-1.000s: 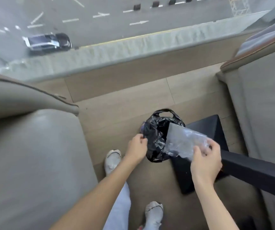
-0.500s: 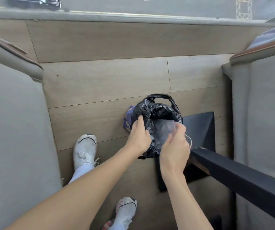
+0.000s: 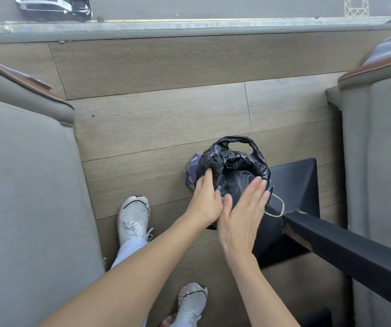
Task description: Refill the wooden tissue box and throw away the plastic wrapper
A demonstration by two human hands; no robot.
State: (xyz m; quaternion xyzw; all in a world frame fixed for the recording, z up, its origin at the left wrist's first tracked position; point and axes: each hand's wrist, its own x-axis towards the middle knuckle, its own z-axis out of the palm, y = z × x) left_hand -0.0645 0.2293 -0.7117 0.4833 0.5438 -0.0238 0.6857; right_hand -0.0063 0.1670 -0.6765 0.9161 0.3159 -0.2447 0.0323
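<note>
A black plastic trash bag (image 3: 234,161) stands on the wood floor, lining a purple paper bag (image 3: 191,171) with a white cord handle. The clear plastic wrapper (image 3: 234,185) lies inside the bag's mouth, faint against the black. My left hand (image 3: 205,199) pinches the near left rim of the trash bag. Just above the bag's near edge, my right hand (image 3: 244,213) is flat with fingers stretched out, holding nothing. The wooden tissue box is not in view.
A grey sofa (image 3: 24,197) fills the left side and another grey seat (image 3: 383,149) the right. A black table base (image 3: 293,192) and its dark edge (image 3: 354,251) sit right of the bag. My white shoes (image 3: 133,215) stand on the floor. A window ledge (image 3: 189,29) runs along the top.
My right hand carried the clear wrapper to the trash bag, pushed it in and let go; it is now flat and empty. The left hand kept hold of the bag's rim.
</note>
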